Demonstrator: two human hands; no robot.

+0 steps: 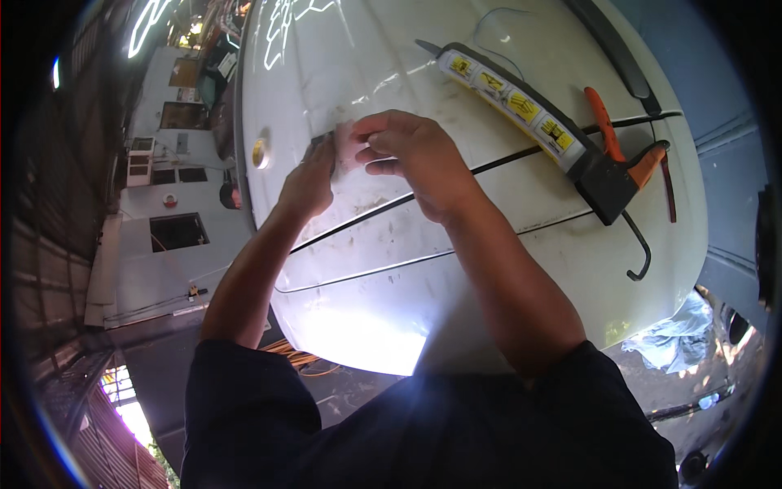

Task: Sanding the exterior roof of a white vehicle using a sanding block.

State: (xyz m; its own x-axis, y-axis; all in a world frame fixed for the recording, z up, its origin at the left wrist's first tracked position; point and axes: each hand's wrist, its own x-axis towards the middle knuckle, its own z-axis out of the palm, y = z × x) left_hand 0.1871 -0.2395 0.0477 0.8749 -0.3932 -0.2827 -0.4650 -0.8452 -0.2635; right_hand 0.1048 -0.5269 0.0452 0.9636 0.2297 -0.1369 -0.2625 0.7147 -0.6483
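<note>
Both my hands work close together over a white, smudged vehicle panel [383, 228]. A small pale pinkish sheet [347, 151] lies between them, its kind unclear. My right hand [415, 155] curls its thumb and fingers at the sheet's right edge. On the other side, my left hand [311, 178] has its fingers pressed together, beside a small dark piece [322, 137]. What its fingertips grip is hidden. To the right, a caulking gun [607, 183] with orange handles lies on the panel, loaded with a sealant cartridge [513, 104] whose nozzle points to the far left.
A yellowish tape roll [260, 153] is near the panel's left edge. Black trim [619, 53] runs along the far right. Blue plastic sheeting [672, 330] is below the panel at right. Orange cables [293, 354] show beneath its near left edge.
</note>
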